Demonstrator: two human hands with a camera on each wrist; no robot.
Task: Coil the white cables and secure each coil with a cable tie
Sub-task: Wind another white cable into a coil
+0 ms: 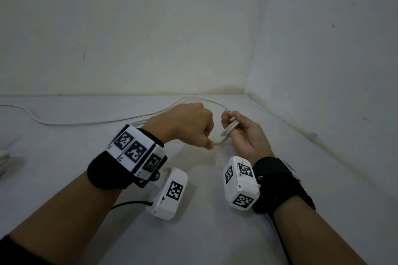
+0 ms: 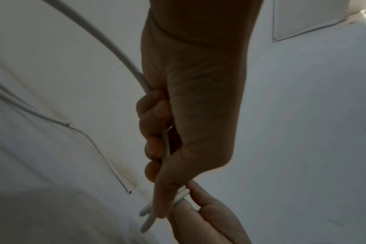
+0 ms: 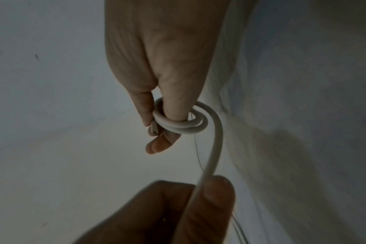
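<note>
Two tight loops I'm pinching in right hand (image 1: 241, 133), left hand (image 1: 189, 127) fist-gripping the feeding white cable (image 3: 214, 148): light, springy, so I'm gripping at the crossings.

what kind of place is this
Probably a bare indoor corner set up for recording: plain scuffed white walls meeting a white surface, nothing else in view except loose white cable.

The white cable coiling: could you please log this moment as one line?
step: coiling | right hand: holds coil | left hand: grips white cable, feeding | cable tie: unseen
</note>
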